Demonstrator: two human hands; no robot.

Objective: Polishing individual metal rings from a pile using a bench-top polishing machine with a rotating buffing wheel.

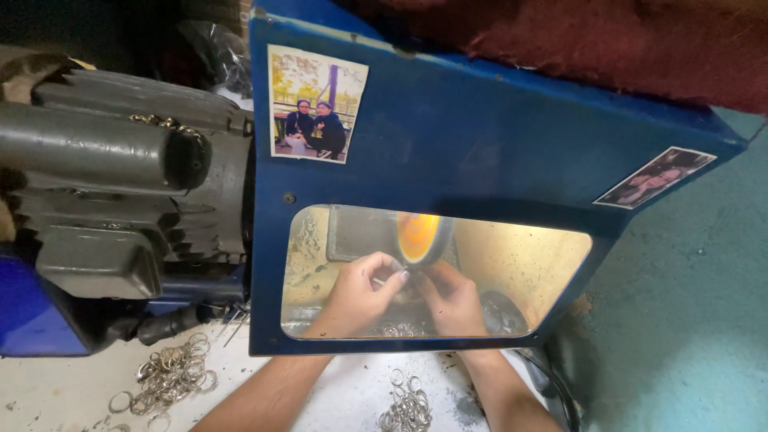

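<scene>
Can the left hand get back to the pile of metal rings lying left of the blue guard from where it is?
Probably yes. The left hand is inside the blue guard, by the orange wheel, holding a ring with the right hand. Its forearm comes in under the guard's open bottom edge, and nothing lies between there and the ring pile.

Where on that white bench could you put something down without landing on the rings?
The bare patch of bench lies left of the ring heap, below the grey motor. Another strip lies between the forearms, above the ring pile. Inside the blue guard it is crowded: left hand, right hand, wheel.
</scene>
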